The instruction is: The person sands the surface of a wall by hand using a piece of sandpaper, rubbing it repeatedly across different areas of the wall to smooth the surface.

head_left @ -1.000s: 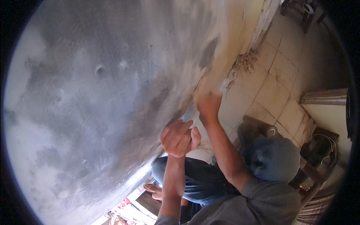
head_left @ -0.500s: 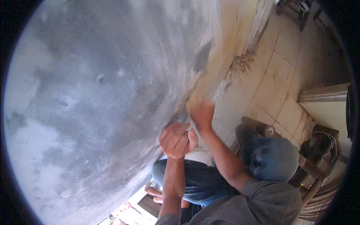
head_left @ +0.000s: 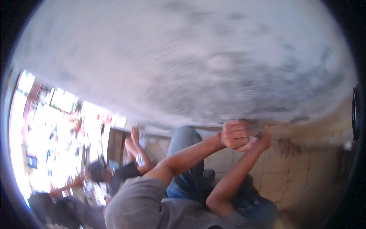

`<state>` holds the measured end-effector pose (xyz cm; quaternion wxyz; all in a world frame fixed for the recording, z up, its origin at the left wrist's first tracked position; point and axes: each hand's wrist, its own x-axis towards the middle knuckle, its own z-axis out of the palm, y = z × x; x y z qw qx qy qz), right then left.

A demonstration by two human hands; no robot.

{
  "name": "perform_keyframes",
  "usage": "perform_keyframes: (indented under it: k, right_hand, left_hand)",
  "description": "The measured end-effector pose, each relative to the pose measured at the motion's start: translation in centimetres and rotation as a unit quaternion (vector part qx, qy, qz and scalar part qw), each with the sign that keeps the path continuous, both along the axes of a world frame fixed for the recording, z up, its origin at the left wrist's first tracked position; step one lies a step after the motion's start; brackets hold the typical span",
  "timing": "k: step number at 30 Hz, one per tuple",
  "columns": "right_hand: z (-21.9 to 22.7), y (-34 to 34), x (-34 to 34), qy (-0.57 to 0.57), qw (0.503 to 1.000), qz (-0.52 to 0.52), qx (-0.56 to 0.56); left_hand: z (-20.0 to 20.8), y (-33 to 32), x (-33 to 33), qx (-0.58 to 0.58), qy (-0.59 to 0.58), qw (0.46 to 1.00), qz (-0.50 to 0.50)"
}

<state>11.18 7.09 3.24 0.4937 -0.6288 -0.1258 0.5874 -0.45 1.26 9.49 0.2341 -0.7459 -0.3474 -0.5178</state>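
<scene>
A large grey-white mottled wall (head_left: 213,72) fills the upper part of the head view. My left hand (head_left: 234,135) is at its lower edge, fingers curled into a fist; whatever may be inside is hidden. Just right of it, my right hand (head_left: 264,140) is closed and blurred, close to the yellowish strip (head_left: 320,128) along the wall's foot. Something small and dark shows between the two hands, too blurred to name. My bent knees in blue jeans (head_left: 187,143) are below the wall.
Tiled floor (head_left: 289,171) spreads below my hands. At lower left sits another person in a dark cap (head_left: 97,170), with bare arms and legs near the wall. A second person in dark clothing (head_left: 76,212) is at the bottom left, before a bright, cluttered opening (head_left: 53,133).
The view has swung left, so the wall now runs across the top and other people show at left. Both my hands appear farther right, still closed and close together at the wall's foot.
</scene>
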Motion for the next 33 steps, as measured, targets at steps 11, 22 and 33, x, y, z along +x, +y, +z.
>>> perform_keyframes:
  k: [11,22,33]
  right_hand:
    - [-1.5,-1.2,0.0,0.037,0.996,-0.077,0.007]
    - [-4.0,-0.3,1.3,-0.007,0.994,-0.096,0.052]
    - [-14.1,5.2,0.6,-0.464,0.841,0.275,-0.053]
  left_hand:
    - [6.1,-2.9,-1.8,0.205,-0.065,0.915,0.341]
    - [6.0,-2.7,-1.5,0.126,-0.054,0.902,0.41]
    - [5.6,-4.6,-2.6,0.024,0.022,0.893,0.449]
